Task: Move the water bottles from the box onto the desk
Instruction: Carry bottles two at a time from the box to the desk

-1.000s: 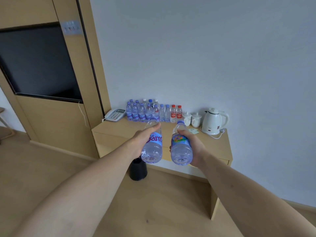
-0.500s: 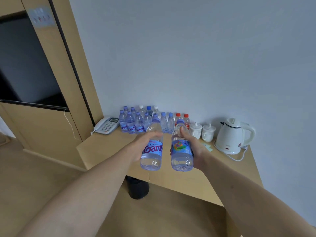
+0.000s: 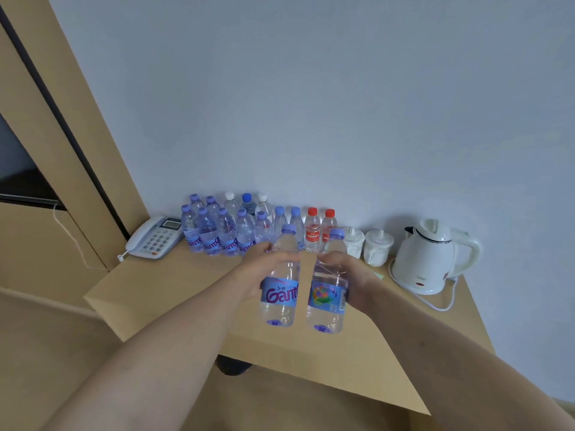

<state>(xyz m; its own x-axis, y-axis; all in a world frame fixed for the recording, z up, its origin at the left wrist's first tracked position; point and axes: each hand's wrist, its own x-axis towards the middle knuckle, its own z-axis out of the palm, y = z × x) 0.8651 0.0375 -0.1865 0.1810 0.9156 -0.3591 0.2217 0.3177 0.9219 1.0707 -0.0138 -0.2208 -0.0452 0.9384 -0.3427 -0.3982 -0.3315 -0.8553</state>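
Both hands reach forward, left (image 3: pixel 259 269) and right (image 3: pixel 350 275) each gripping an upright bottle over the desk (image 3: pixel 174 293)

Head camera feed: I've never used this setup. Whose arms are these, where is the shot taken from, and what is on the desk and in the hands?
There is no machine here. A person wears one wide-angle camera on the head, so you look forward and down along their bare arms.

The left hand grips a bottle with a purple label. The right hand grips a second bottle with a colourful label. Both bottles are upright and held above the desk, not set down.

At the back of the desk, against the wall, stands a cluster of bottles, most with purple caps, plus two with red caps. Left of them is a telephone. To the right are two white lidded cups and a white kettle with its cord.

The box is not in view.
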